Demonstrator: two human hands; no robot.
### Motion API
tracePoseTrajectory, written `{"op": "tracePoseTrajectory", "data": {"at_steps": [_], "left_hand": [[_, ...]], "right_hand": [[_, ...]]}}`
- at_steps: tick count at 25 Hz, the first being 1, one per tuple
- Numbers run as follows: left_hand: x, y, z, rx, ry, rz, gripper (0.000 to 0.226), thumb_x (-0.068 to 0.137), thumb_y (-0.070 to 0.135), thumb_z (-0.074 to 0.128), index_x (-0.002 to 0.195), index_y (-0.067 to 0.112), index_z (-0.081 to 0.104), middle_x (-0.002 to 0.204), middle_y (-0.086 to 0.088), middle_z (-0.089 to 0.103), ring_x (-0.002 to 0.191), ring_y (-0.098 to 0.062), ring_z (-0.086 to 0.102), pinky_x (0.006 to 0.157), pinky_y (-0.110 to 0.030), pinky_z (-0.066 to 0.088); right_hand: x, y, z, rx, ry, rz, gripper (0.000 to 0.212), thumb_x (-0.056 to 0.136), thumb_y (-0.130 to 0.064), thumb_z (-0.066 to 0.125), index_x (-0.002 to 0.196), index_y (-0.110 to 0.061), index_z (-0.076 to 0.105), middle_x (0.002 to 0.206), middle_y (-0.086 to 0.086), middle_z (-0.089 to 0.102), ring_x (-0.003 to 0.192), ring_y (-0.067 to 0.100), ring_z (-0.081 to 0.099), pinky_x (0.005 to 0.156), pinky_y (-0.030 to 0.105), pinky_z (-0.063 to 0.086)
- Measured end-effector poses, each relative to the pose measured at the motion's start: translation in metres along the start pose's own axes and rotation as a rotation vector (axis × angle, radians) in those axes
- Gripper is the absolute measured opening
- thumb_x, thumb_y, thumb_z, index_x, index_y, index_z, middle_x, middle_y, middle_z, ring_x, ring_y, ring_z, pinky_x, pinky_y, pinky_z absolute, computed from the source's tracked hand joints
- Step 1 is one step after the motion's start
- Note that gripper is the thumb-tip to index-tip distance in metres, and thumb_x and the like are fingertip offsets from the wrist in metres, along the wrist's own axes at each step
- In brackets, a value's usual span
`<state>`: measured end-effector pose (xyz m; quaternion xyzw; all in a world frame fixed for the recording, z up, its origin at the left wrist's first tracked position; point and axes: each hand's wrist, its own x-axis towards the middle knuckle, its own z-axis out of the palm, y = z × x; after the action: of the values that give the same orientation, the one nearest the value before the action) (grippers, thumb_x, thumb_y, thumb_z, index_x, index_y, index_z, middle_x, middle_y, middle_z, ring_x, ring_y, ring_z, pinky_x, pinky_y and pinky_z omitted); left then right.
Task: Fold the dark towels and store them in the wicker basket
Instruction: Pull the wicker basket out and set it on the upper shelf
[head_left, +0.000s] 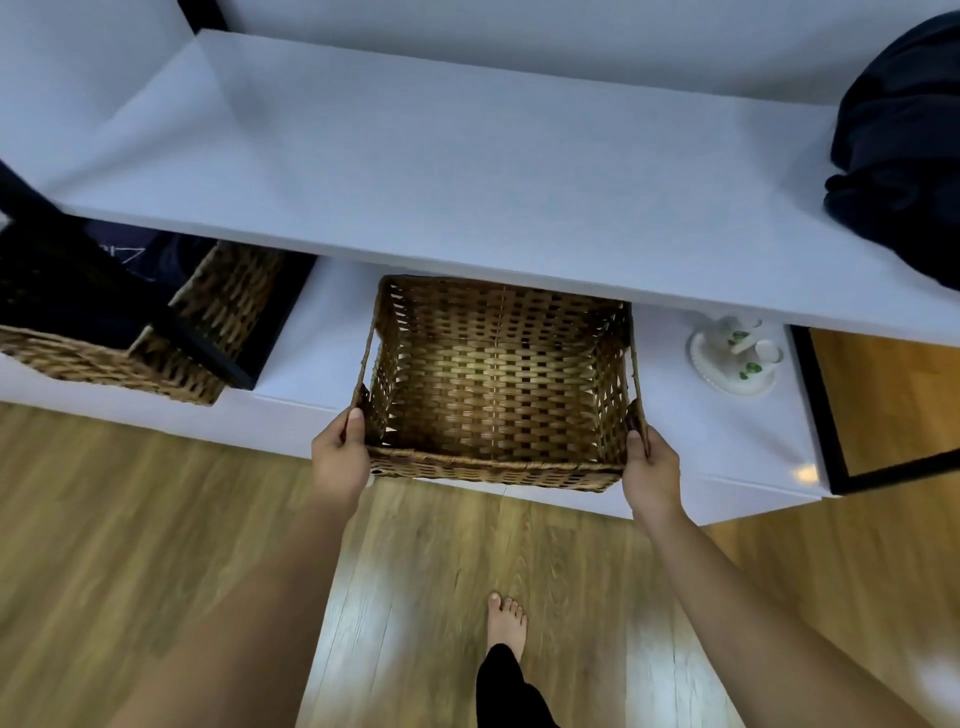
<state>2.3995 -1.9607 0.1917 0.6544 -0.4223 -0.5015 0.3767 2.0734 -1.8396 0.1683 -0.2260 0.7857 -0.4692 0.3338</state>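
Note:
An empty brown wicker basket (498, 467) sits half out from under the white table top, on the lower white shelf. My left hand (340, 457) grips its left front corner, thumb over the rim. At the right front corner, my right hand (649, 470) grips the rim the same way. A heap of dark towels (904, 145) lies on the table top at the far right, partly cut off by the frame.
The white table top (441, 171) spans the view. A second wicker basket (130, 358) holding dark cloth stands on the lower shelf at left. A white dish with small cups (737, 353) sits at right on the lower shelf. My bare foot (506, 623) stands on the wooden floor.

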Motion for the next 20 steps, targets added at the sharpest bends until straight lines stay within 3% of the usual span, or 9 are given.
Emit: {"op": "tracePoseTrajectory", "data": {"at_steps": [6, 11, 13, 16, 18, 20], "left_hand": [[-0.061, 0.008, -0.079, -0.099, 0.007, 0.059, 0.034, 0.108, 0.023, 0.045, 0.090, 0.022, 0.073, 0.088, 0.006, 0.072, 0.080, -0.005, 0.063, 0.077, -0.016, 0.050], [-0.131, 0.023, -0.172, -0.228, 0.049, 0.091, 0.024, 0.106, 0.023, 0.052, 0.101, 0.016, 0.074, 0.086, 0.011, 0.075, 0.082, -0.003, 0.068, 0.076, -0.016, 0.052], [-0.150, 0.033, -0.200, -0.262, 0.067, 0.103, 0.026, 0.104, 0.024, 0.054, 0.099, 0.010, 0.075, 0.086, 0.008, 0.075, 0.084, -0.007, 0.068, 0.085, -0.024, 0.054], [-0.173, 0.053, -0.237, -0.343, 0.119, 0.123, 0.030, 0.100, 0.030, 0.061, 0.109, 0.004, 0.074, 0.107, -0.004, 0.075, 0.106, -0.018, 0.067, 0.104, -0.036, 0.049], [-0.189, 0.074, -0.254, -0.419, 0.134, 0.150, 0.034, 0.098, 0.028, 0.063, 0.119, 0.002, 0.071, 0.118, -0.009, 0.072, 0.116, -0.024, 0.065, 0.108, -0.040, 0.047], [-0.199, 0.096, -0.265, -0.494, 0.128, 0.199, 0.033, 0.099, 0.022, 0.062, 0.123, 0.000, 0.068, 0.118, -0.011, 0.071, 0.113, -0.025, 0.065, 0.107, -0.039, 0.049]], "right_hand": [[-0.100, -0.005, 0.008, 0.087, 0.029, -0.043, 0.028, 0.108, -0.018, 0.040, 0.121, -0.017, 0.065, 0.112, -0.002, 0.069, 0.109, 0.020, 0.063, 0.105, 0.042, 0.048], [-0.218, -0.031, 0.008, 0.357, 0.072, -0.113, 0.027, 0.105, -0.015, 0.049, 0.124, -0.020, 0.068, 0.108, -0.017, 0.069, 0.109, 0.008, 0.064, 0.107, 0.033, 0.045], [-0.255, -0.046, 0.005, 0.459, 0.085, -0.124, 0.027, 0.104, -0.015, 0.051, 0.124, -0.019, 0.069, 0.109, -0.014, 0.071, 0.114, 0.010, 0.064, 0.108, 0.033, 0.045], [-0.302, -0.074, 0.001, 0.564, 0.061, -0.173, 0.030, 0.103, -0.019, 0.052, 0.129, -0.020, 0.068, 0.119, -0.011, 0.072, 0.119, 0.009, 0.063, 0.110, 0.036, 0.046], [-0.325, -0.095, -0.004, 0.615, 0.046, -0.226, 0.031, 0.102, -0.021, 0.052, 0.129, -0.024, 0.068, 0.121, -0.012, 0.072, 0.119, 0.008, 0.063, 0.109, 0.039, 0.047], [-0.339, -0.117, -0.008, 0.629, 0.019, -0.296, 0.033, 0.102, -0.023, 0.051, 0.131, -0.025, 0.067, 0.122, -0.012, 0.072, 0.120, 0.010, 0.063, 0.109, 0.041, 0.047]]}}
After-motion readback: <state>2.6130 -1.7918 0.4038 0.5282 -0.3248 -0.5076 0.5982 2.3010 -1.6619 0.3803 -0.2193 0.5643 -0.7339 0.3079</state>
